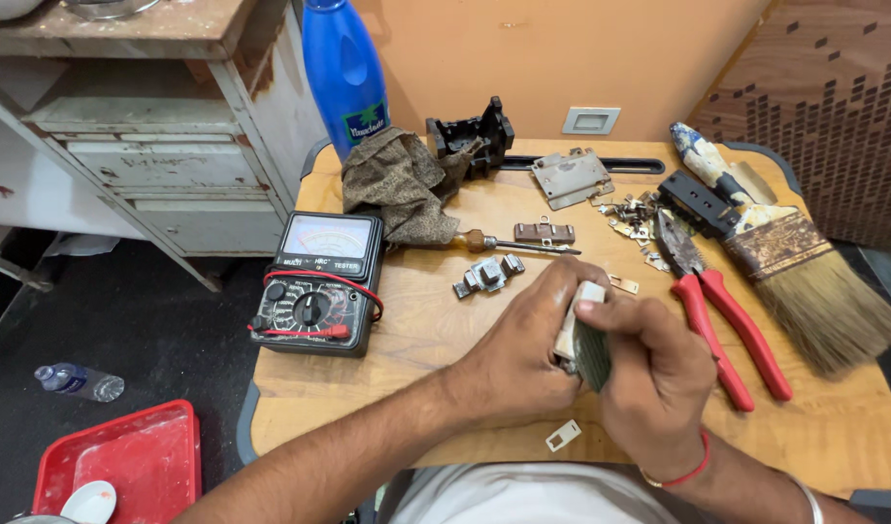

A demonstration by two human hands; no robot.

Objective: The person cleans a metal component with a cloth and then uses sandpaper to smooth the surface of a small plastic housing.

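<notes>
At the lower centre of the frame, my left hand (513,364) grips a small pale switch part (572,325) while my right hand (654,378) pinches a folded dark-green abrasive pad (593,354) against it — fingers of both pressed tight. The part looks light, rigid and a little slick, best held by its edges; the pad seems soft and bendable. A multimeter (319,286) sits left on the wooden table (416,388), red pliers (727,325) right.
</notes>
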